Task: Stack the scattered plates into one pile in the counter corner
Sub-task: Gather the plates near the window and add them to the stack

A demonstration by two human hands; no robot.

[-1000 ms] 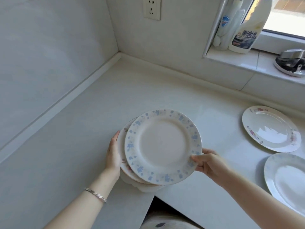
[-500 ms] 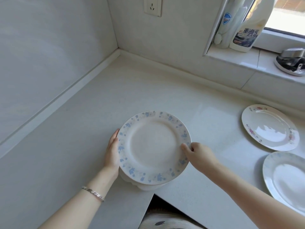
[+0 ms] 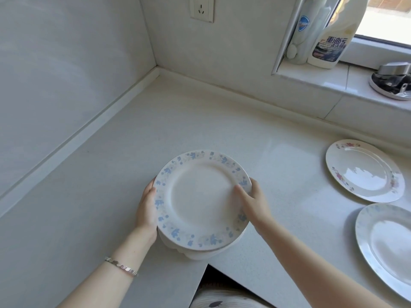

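Two glossy round plates lie right of our right hand (image 3: pixel 253 201): a pink-flowered plate (image 3: pixel 364 171), a pale plate (image 3: pixel 387 243). It and our left hand (image 3: pixel 146 210) grip the blue-flowered stack (image 3: pixel 200 196).

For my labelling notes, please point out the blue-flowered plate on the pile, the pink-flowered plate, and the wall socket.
blue-flowered plate (image 3: pixel 200 203), head view, centre of its well.
pink-flowered plate (image 3: pixel 362 172), head view, centre of its well.
wall socket (image 3: pixel 202 7), head view, middle of its faceplate.
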